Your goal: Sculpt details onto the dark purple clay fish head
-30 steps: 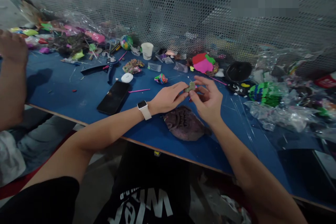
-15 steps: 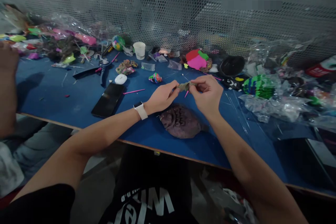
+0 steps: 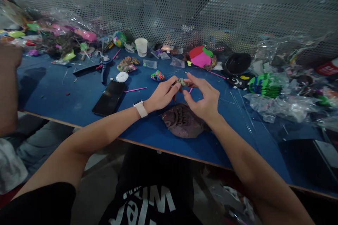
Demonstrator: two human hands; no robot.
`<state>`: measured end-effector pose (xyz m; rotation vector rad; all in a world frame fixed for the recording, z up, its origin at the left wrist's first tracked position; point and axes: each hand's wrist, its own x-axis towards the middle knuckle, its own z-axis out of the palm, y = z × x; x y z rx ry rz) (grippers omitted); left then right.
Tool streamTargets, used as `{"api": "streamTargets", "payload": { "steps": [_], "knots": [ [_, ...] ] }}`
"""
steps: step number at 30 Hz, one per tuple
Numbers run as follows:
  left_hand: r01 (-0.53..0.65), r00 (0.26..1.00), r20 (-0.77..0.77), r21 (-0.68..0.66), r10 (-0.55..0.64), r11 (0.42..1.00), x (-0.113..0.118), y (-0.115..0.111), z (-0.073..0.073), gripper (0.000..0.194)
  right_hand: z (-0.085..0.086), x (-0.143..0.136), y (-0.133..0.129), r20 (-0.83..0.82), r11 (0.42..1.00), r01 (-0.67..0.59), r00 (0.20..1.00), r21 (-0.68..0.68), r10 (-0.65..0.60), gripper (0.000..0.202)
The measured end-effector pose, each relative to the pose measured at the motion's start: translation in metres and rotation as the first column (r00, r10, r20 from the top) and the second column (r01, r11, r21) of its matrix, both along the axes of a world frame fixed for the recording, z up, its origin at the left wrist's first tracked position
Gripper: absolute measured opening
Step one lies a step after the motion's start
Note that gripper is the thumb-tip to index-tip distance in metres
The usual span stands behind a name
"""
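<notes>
Between my two hands is a small lump of grey-green modelling clay [image 3: 182,82]. My left hand [image 3: 164,94] pinches it from the left, with a pale-strapped watch on that wrist. At its right side, my right hand [image 3: 204,95] has the fingertips against the clay, thumb a little apart below. Just under the hands on the blue table lies a flat, dark purple-brown clay piece [image 3: 182,121], leaf- or fish-shaped, with ridges and grooves modelled on top. A pink stick tool [image 3: 190,90] shows partly behind my right hand.
A black phone [image 3: 109,97], a white oval case [image 3: 122,76], another pink stick [image 3: 135,89] and pliers [image 3: 104,66] lie to the left. A paper cup [image 3: 141,47], coloured clay [image 3: 201,57] and plastic bags [image 3: 285,107] line the perforated metal wall. Another person's arm [image 3: 9,88] rests far left.
The clay, stretched between my hands before, is now bunched into a compact lump nearer my left fingers. My right hand has shifted left and its fingers have spread somewhat.
</notes>
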<state>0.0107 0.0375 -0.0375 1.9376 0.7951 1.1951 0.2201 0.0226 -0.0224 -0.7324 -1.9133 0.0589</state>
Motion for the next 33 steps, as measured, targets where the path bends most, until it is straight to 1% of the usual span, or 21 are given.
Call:
{"api": "streamTargets", "payload": {
  "steps": [2,5,9,10,12,14,15,19,22,25,28,30,33],
  "knots": [
    [0.018,1.000,0.019,-0.004,-0.018,1.000,0.001,0.001,-0.003,0.054,-0.001,0.000,0.000,0.020,0.999,0.018,1.000,0.027,-0.019,0.052],
    [0.052,0.998,0.020,-0.009,-0.052,0.999,0.001,0.002,-0.005,0.052,-0.004,0.003,0.002,0.046,0.998,0.057,0.997,-0.015,-0.056,0.043],
    [0.092,0.996,-0.002,-0.025,-0.093,0.995,0.000,0.001,0.000,0.049,-0.008,0.008,0.007,0.010,0.995,0.070,0.998,-0.073,-0.069,0.043],
    [0.093,0.996,-0.006,-0.022,-0.093,0.995,-0.001,0.000,0.002,0.048,-0.008,0.008,0.008,0.016,0.995,0.070,0.997,-0.077,-0.069,0.041],
    [0.091,0.995,-0.027,-0.011,-0.091,0.996,-0.002,0.000,0.005,0.046,-0.008,0.009,0.009,0.063,0.994,0.080,0.995,-0.080,-0.075,0.031],
    [0.078,0.995,-0.060,0.002,-0.078,0.997,-0.002,-0.001,0.006,0.044,-0.006,0.007,0.009,0.111,0.990,0.110,0.989,-0.088,-0.100,0.022],
    [0.067,0.995,-0.074,0.005,-0.067,0.998,-0.002,-0.001,0.005,0.043,-0.005,0.006,0.009,0.122,0.987,0.131,0.985,-0.094,-0.119,0.020],
    [0.043,0.994,-0.101,0.014,-0.041,0.999,0.003,-0.003,0.000,0.040,-0.002,0.005,0.009,0.098,0.973,0.207,0.975,-0.105,-0.197,0.013],
    [0.043,0.993,-0.107,0.013,-0.041,0.999,0.008,-0.005,-0.003,0.041,-0.003,0.008,0.012,0.062,0.961,0.255,0.966,-0.105,-0.249,0.009],
    [0.056,0.992,-0.112,0.024,-0.053,0.998,0.009,-0.006,-0.005,0.044,-0.006,0.009,0.015,0.027,0.954,0.280,0.960,-0.104,-0.279,0.008],
    [0.007,0.995,-0.099,0.083,0.001,0.997,0.008,-0.005,-0.006,0.045,-0.007,0.009,0.014,0.011,0.953,0.291,0.957,-0.087,-0.291,0.012],
    [-0.049,0.996,-0.070,0.106,0.057,0.993,0.007,-0.004,-0.007,0.047,-0.007,0.007,0.012,0.028,0.960,0.273,0.962,-0.058,-0.272,0.016],
    [-0.121,0.991,-0.048,0.089,0.126,0.989,0.008,-0.004,-0.007,0.055,-0.008,0.006,0.008,0.091,0.981,0.195,0.977,-0.008,-0.194,0.029]
  ]
}}
